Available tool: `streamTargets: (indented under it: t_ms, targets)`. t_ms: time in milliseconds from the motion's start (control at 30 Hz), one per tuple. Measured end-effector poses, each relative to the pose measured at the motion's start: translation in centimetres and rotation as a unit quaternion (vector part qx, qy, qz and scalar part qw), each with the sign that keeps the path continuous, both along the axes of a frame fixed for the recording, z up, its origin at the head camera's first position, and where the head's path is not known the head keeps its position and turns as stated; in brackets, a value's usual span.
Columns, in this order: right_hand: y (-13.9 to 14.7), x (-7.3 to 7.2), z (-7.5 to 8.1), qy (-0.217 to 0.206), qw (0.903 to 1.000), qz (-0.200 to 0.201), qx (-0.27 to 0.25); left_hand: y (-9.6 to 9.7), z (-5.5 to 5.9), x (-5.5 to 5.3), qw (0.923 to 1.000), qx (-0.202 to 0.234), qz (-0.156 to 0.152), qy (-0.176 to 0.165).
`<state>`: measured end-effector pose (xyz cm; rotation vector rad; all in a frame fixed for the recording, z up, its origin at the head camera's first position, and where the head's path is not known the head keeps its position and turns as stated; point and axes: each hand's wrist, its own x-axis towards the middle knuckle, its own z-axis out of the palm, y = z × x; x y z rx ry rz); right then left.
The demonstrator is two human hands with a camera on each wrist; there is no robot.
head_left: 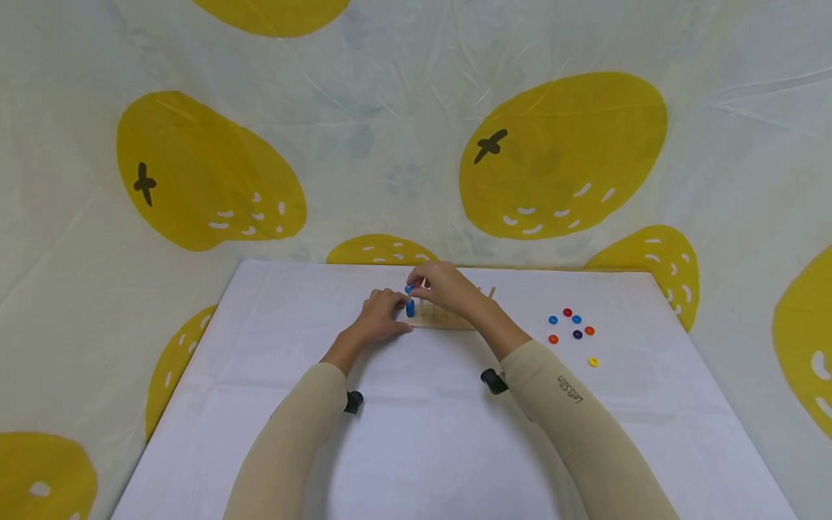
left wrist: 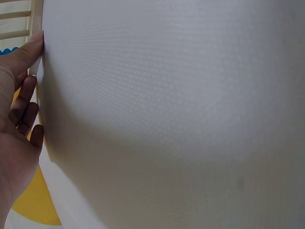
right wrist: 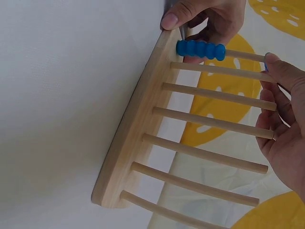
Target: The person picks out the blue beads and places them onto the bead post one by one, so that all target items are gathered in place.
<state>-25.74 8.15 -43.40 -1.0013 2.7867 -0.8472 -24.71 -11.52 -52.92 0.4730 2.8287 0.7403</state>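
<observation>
A wooden peg rack (right wrist: 136,124) stands on the white table, its several upright pegs (right wrist: 209,125) in one row. Stacked blue rings (right wrist: 200,49) fill the lower part of the peg at its left end. My left hand (head_left: 380,316) holds that end of the base, thumb on the near side and fingers round the far side. At the top of the same peg, my right hand (head_left: 445,285) pinches another blue ring (head_left: 409,288) between thumb and fingertips. Most of this ring is hidden by the thumb in the right wrist view. The other pegs carry no rings.
To the right of the rack lie several loose rings: red (head_left: 568,313), blue (head_left: 553,320), orange (head_left: 589,331), dark blue (head_left: 577,334) and, closer to me, yellow (head_left: 593,362). A white cloth (head_left: 390,144) with yellow fruit shapes hangs behind the table.
</observation>
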Motion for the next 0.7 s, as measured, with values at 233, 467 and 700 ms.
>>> streamTargets:
  t_ms: [233,467,700]
  targets:
    - [0.3,0.0,0.0,0.004,1.0,-0.001,0.0,0.0,-0.1,-0.1,1.0,-0.003,0.0,0.002]
    - [0.7,0.4,0.2,-0.003,0.9999,-0.006,-0.007,0.1,-0.2,-0.1,1.0,-0.004,0.003,-0.003]
    - [1.7,0.9,0.4,0.015,0.9995,-0.017,-0.023,0.2,0.1,0.1,1.0,-0.005,0.006,0.002]
